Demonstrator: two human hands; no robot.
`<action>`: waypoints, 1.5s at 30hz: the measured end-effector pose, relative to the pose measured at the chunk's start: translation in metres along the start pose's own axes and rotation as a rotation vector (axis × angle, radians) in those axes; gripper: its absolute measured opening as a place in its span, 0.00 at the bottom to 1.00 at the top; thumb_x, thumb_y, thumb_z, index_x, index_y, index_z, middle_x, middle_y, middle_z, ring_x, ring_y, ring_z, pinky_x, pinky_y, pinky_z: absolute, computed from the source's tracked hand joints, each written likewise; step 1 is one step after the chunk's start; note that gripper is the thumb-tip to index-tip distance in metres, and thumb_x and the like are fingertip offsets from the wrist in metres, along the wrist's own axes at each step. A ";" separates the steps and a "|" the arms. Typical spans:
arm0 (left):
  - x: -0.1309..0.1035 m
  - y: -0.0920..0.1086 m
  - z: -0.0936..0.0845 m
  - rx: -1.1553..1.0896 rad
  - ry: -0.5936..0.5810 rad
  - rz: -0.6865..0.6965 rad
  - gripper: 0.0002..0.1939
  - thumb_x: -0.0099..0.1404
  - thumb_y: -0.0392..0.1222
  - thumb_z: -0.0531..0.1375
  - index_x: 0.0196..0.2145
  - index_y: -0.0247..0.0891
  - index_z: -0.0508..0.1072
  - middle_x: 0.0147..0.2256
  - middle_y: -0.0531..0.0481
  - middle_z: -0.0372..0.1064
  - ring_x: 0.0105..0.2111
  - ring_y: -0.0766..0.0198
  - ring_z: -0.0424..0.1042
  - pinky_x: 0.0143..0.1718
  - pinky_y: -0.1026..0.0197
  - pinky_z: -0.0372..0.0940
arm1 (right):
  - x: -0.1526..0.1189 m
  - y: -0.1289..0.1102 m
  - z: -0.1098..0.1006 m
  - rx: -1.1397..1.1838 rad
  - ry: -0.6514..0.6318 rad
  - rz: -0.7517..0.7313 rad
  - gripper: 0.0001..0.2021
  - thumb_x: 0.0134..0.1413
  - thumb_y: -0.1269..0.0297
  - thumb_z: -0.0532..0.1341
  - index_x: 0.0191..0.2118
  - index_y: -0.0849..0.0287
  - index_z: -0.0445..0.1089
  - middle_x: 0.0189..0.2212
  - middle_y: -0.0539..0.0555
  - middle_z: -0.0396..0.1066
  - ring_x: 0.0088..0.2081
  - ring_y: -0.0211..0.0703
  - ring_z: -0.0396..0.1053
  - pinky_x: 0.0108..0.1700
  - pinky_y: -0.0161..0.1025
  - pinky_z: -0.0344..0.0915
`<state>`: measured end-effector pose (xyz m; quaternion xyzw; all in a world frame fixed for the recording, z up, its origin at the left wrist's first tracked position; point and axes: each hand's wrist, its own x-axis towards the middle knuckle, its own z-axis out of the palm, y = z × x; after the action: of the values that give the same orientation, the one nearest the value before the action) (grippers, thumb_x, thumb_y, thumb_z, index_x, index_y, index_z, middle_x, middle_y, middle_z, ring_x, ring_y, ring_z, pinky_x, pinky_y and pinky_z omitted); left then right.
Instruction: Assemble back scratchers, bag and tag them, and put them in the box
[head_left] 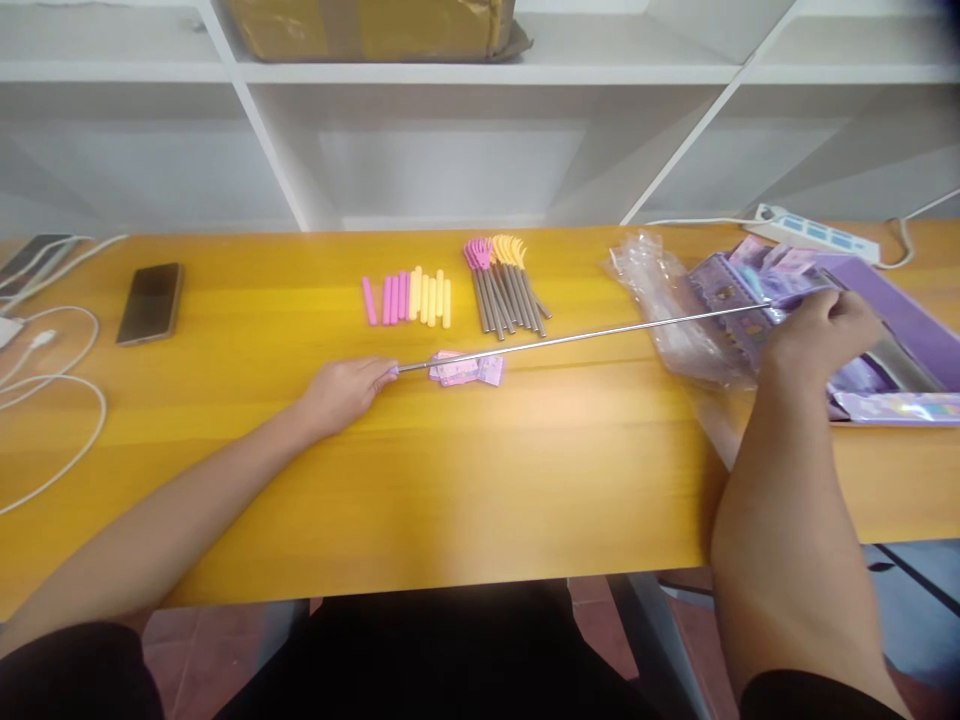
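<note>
A telescopic back scratcher (577, 338) is pulled out long, its thin silver rod slanting across the table between my hands. My left hand (345, 392) is closed around its purple left end. At the right, my right hand (823, 325) grips the other purple end, mostly hidden by the fingers. Below the rod lie small pink-purple printed cards (459, 368). Behind it rest grey rods with pink claw heads (480, 255) and yellow claw heads (510, 250). Pink tubes (395, 298) and yellow tubes (431, 298) lie in a row to their left.
Under and beyond my right hand sits an open purple box (911, 310) with packaging, beside a crumpled clear plastic bag (660, 300). A power strip (817, 235) is behind it. A phone (150, 303) and white cables (94, 400) lie left. White shelves (480, 75) holding a cardboard box (367, 28) stand behind.
</note>
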<state>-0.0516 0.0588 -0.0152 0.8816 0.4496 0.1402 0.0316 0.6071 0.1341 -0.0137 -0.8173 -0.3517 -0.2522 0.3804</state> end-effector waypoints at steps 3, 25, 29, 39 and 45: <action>0.000 0.000 0.000 0.003 -0.010 -0.002 0.27 0.85 0.52 0.45 0.54 0.38 0.81 0.48 0.42 0.84 0.44 0.53 0.83 0.39 0.56 0.72 | -0.001 -0.007 -0.008 -0.035 -0.086 0.093 0.17 0.62 0.86 0.54 0.29 0.65 0.76 0.23 0.53 0.65 0.25 0.37 0.52 0.34 0.45 0.49; -0.004 0.017 0.003 0.076 0.091 0.098 0.21 0.85 0.50 0.50 0.56 0.38 0.79 0.47 0.43 0.85 0.38 0.56 0.84 0.35 0.57 0.73 | -0.227 -0.230 -0.143 0.224 -1.094 -0.886 0.19 0.83 0.56 0.47 0.49 0.59 0.73 0.44 0.60 0.81 0.37 0.48 0.74 0.36 0.41 0.50; -0.003 0.017 0.004 0.039 0.086 0.085 0.22 0.85 0.50 0.49 0.57 0.38 0.79 0.48 0.42 0.85 0.42 0.54 0.85 0.40 0.55 0.75 | -0.200 -0.226 -0.135 0.254 -0.989 -0.990 0.22 0.82 0.53 0.47 0.45 0.58 0.75 0.41 0.60 0.80 0.37 0.48 0.73 0.36 0.42 0.49; -0.002 0.020 0.002 -0.004 0.029 0.057 0.25 0.85 0.52 0.47 0.57 0.39 0.80 0.49 0.42 0.84 0.44 0.55 0.84 0.42 0.56 0.76 | -0.052 -0.103 -0.048 -0.235 -0.597 -0.374 0.22 0.71 0.70 0.54 0.64 0.73 0.72 0.59 0.80 0.70 0.52 0.60 0.70 0.46 0.48 0.55; -0.002 0.019 0.003 -0.011 0.027 0.031 0.26 0.85 0.53 0.46 0.58 0.40 0.79 0.52 0.41 0.84 0.47 0.53 0.84 0.44 0.54 0.77 | -0.037 -0.069 -0.036 -0.408 -0.797 -0.147 0.22 0.70 0.66 0.60 0.61 0.76 0.75 0.46 0.80 0.75 0.41 0.54 0.69 0.43 0.50 0.53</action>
<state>-0.0375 0.0461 -0.0153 0.8863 0.4356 0.1549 0.0282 0.5259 0.1233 0.0125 -0.8818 -0.4707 -0.0081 0.0274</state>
